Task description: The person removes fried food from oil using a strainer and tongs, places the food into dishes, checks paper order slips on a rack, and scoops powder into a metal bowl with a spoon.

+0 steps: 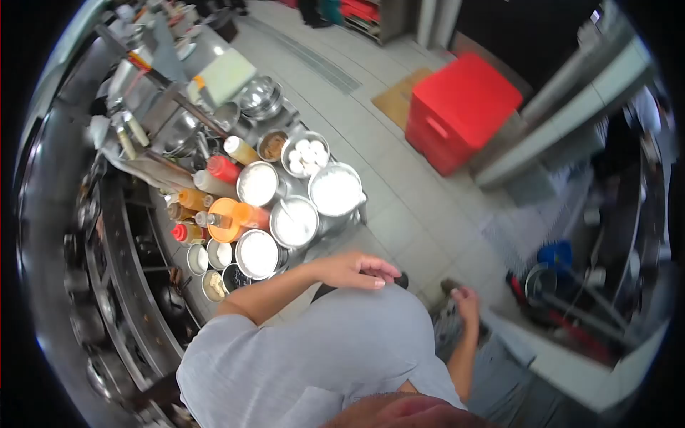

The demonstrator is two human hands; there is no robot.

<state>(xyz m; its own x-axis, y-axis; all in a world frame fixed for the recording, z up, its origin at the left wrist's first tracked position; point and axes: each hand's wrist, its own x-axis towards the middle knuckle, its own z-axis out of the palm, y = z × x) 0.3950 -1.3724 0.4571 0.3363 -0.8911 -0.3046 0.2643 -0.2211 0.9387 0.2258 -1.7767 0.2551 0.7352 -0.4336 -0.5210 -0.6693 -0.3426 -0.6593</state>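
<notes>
My left hand (357, 271) is held in front of my grey shirt (335, 342), its fingers loosely stretched and nothing in them. Nearest to it on the left is a metal worktop with round steel containers: one of white contents (257, 254), another with a handle sticking out (293, 222). My right hand (467, 303) hangs low at my right side, its fingers loosely apart with nothing visible in them. A small dark brown shape (449, 285) shows just beyond its fingertips; I cannot make out what it is.
Squeeze bottles (222, 169), a bowl of eggs (305, 155) and steel bowls (260, 98) crowd the worktop. A red box (464, 110) stands on the tiled floor (399, 214) ahead. A dark stove range (128, 271) runs along the left. A blue container (555, 253) lies right.
</notes>
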